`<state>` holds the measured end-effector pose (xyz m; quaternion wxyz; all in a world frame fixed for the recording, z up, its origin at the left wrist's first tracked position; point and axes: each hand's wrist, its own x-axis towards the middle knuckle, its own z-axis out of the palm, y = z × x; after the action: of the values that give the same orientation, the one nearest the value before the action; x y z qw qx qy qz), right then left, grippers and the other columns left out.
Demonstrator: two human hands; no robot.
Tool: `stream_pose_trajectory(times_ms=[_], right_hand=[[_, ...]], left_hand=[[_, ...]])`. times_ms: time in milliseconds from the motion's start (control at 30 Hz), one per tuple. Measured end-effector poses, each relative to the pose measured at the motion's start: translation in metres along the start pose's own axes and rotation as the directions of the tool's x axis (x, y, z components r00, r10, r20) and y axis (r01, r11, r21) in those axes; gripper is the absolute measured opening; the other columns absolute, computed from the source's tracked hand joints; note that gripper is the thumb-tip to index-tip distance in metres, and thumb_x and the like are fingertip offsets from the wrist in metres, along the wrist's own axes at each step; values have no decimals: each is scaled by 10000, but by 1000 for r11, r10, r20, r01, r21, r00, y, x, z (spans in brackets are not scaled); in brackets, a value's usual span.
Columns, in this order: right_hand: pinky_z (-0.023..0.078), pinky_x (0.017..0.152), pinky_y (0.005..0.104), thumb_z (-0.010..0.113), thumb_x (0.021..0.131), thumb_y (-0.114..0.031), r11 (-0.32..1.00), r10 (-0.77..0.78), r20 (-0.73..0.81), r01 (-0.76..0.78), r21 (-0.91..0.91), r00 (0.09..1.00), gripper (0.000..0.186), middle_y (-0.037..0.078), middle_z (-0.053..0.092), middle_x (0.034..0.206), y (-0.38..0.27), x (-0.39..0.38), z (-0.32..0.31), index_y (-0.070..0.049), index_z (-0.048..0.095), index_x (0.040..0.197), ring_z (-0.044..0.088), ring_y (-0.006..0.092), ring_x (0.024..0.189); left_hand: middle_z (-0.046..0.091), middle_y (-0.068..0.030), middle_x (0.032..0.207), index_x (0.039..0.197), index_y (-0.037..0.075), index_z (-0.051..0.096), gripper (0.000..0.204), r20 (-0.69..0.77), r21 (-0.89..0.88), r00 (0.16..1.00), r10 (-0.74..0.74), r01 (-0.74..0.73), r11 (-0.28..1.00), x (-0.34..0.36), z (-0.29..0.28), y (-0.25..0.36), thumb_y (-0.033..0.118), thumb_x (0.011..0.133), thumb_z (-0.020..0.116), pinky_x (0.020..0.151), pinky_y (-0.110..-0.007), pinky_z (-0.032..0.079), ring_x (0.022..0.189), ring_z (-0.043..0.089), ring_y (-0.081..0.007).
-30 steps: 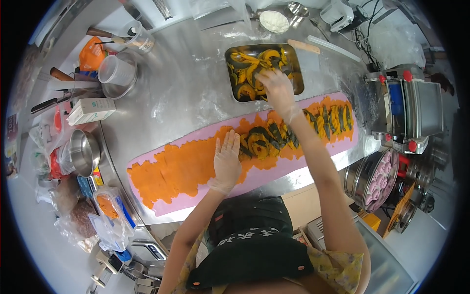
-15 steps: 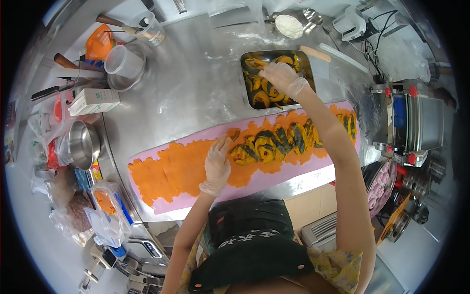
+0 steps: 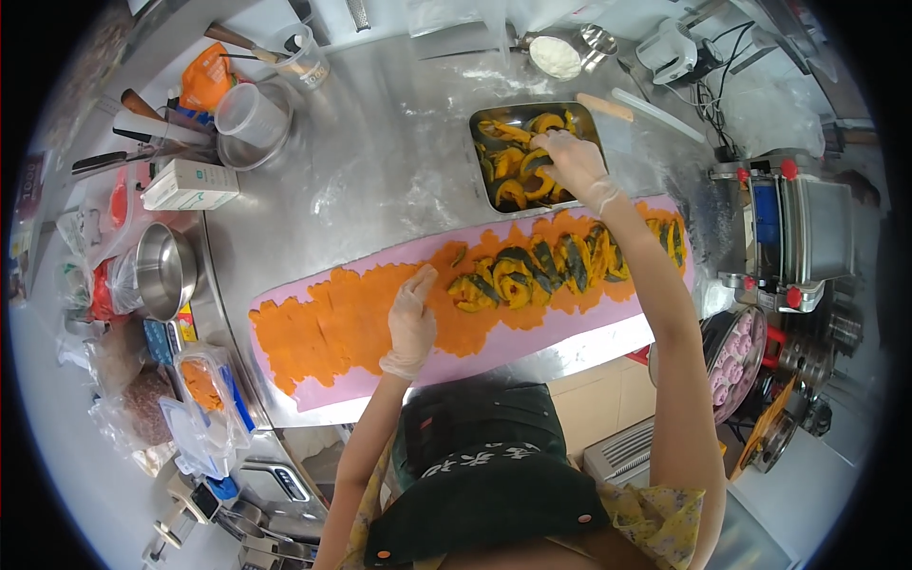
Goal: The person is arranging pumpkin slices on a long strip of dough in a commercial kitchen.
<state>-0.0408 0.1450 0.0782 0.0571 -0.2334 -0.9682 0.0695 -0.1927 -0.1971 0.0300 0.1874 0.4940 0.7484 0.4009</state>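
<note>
Squash slices (image 3: 513,280), green-skinned w/ yellow flesh, lie in a row on the R half of a long pink dough sheet (image 3: 546,331), on top of orange spread (image 3: 332,323); the L half has spread only. Hands well apart, both in clear gloves. L hand (image 3: 412,318) is over the spread, just L of the row, fingers bent, nothing seen in it; can't tell if it touches. R hand (image 3: 573,166) reaches into the steel tray (image 3: 587,123) just beyond the sheet, fingertips down at the tray slices (image 3: 511,193); can't tell if they grip one. Risks, my guess: slick gloves + soft flesh = a slice slips or snaps if pinched badly; L palm leaning down would smear the spread or drag the dough; R forearm crosses above the row's R part, so a dip could knock pcs askew. Further out on the steel bench (image 3: 351,190): bowl of white powder (image 3: 555,58) at the far side, carton (image 3: 190,185) far L, red-knobbed machine (image 3: 826,214) off R, round pan of pink pcs (image 3: 733,366) near R.
</note>
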Motion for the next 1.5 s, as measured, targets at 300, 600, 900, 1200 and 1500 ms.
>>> stream_pose_trajectory(times_ms=[300,600,900,1200,1500], right_hand=[[544,699,399,780,745,-201,873,283,-161,-184,452,946,372,87,663,962,-138,-82,5,-132,613,1070,660,281,888],[553,696,353,750,771,-96,765,523,-160,-378,521,837,359,91,644,1064,-244,-143,90,-89,645,1114,663,290,839],[517,816,398,602,849,3,862,463,-334,-330,385,821,288,105,634,1097,-208,-122,76,-73,646,1124,609,325,985],[524,842,421,712,794,-108,764,643,-130,-623,167,754,349,166,671,1064,-33,-21,66,-79,651,1137,632,350,1017],[521,865,395,694,767,-284,536,791,173,-800,268,588,447,168,697,1080,-16,-16,75,-97,675,1173,659,336,1013]], left_hand=[[577,-169,1322,1308,50,569,636,19,-98,977,-214,215,972,-10,-6,-12,-144,711,468,970,-381,485,1195,560,-341],[435,-233,1437,1465,33,362,689,115,112,976,-183,171,979,-16,5,-4,-26,798,528,971,-413,484,1238,513,-383],[207,-251,1570,1467,-84,286,874,351,473,931,-99,-85,877,-54,35,-12,428,852,637,1191,-493,146,1471,174,-379],[331,-222,1521,1469,-32,320,785,360,306,932,-49,-69,949,-30,24,-8,364,874,644,1171,-495,208,1428,282,-358],[400,-206,1477,1439,-2,382,652,187,262,982,-28,-22,965,-9,7,-6,166,865,642,1147,-517,256,1374,358,-386]])
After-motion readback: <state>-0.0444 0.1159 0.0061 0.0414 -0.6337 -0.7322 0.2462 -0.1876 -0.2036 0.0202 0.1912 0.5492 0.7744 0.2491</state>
